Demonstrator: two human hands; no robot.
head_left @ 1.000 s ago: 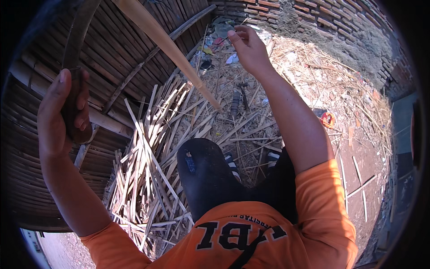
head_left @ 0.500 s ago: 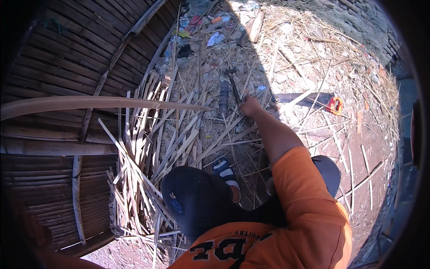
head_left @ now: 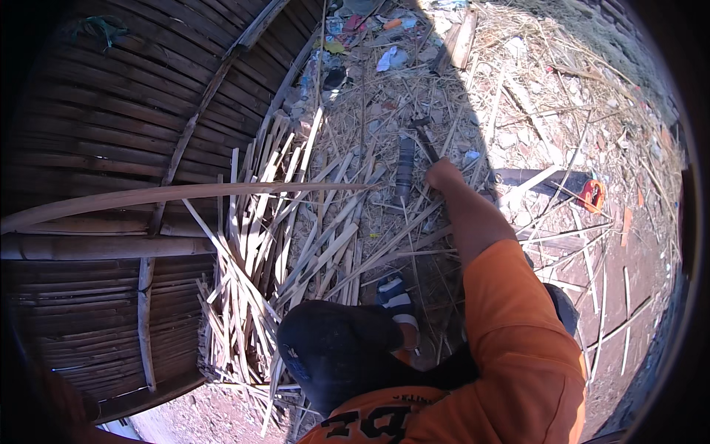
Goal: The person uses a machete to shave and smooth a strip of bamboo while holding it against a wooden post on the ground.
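My right hand [head_left: 444, 175] reaches out over the littered ground, its fingers wrapped round the handle of a hammer [head_left: 424, 132]. The hammer head points away from me and lies low, close to the ground. Just left of it is a dark grey banded cylinder [head_left: 404, 170]. A long bamboo strip [head_left: 200, 190] comes in from the left edge, its tip near that cylinder. In deep shadow at the lower left, my left hand [head_left: 65, 399] shows only dimly. Its fingers cannot be made out, nor whether it touches the strip.
A heap of split bamboo strips [head_left: 251, 244] lies along the bamboo-slat wall [head_left: 96, 103] on my left. To the right lies a handsaw with an orange handle [head_left: 592, 196]. Rubbish and a wooden offcut [head_left: 456, 43] lie farther off; my sandalled foot [head_left: 396, 294] is below.
The view has shifted, so the scene sits farther right in the picture. The long strip's left end is lower against the wall. My right hand still grips the hammer, whose handle slants more.
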